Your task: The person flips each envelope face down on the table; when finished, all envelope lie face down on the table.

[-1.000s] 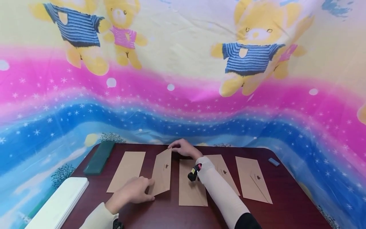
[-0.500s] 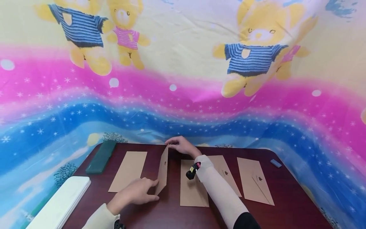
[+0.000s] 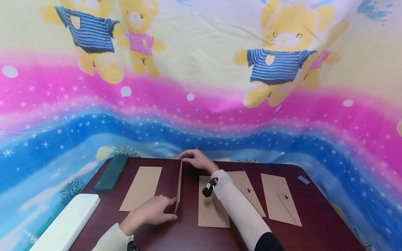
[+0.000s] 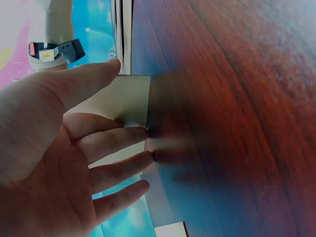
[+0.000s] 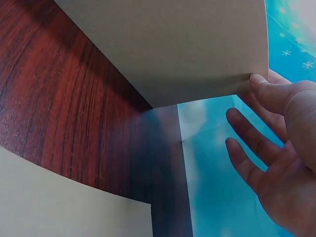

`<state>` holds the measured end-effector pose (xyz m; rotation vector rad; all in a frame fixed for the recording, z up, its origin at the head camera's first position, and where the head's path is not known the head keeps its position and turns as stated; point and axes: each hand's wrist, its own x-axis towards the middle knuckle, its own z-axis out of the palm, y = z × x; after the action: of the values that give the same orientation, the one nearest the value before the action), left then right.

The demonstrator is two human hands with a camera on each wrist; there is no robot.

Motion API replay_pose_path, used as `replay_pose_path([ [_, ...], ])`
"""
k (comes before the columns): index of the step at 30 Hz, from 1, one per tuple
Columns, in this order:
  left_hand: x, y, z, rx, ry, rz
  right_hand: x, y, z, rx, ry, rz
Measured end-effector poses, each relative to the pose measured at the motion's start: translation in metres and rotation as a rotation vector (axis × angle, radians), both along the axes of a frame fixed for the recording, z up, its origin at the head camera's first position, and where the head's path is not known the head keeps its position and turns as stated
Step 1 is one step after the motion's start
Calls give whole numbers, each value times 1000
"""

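A brown paper envelope stands nearly upright on its long edge, almost edge-on in the head view. At its far upper corner my right hand pinches it; in the right wrist view the thumb lies on the face of the envelope with the index finger behind, the other fingers spread free. My left hand is at the near end, low over the table. The left wrist view has its fingers extended, index fingertip against the envelope, other fingertips down by the tabletop, thumb apart.
One plain envelope lies to the left. Further envelopes lie right: one partly under my right forearm, one behind it, one beyond. A green case, white case and small blue block rest near the table's sides.
The envelope has swung from leaning with its printed face showing to nearly upright and edge-on. My right hand has shifted slightly left with its corner; my left fingers stay at its near end.
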<state>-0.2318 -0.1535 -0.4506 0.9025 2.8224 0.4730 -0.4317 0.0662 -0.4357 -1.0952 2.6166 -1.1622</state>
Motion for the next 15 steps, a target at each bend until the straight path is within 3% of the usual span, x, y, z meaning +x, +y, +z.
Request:
replay_pose_path([
  [3, 1, 1, -1, 20, 3, 22, 0, -2, 0, 12, 3, -1],
  [10, 3, 2, 6, 125, 46, 166, -2, -3, 4, 36, 10, 0],
  [15, 3, 0, 16, 179, 115, 173, -2, -3, 6, 55, 24, 5],
])
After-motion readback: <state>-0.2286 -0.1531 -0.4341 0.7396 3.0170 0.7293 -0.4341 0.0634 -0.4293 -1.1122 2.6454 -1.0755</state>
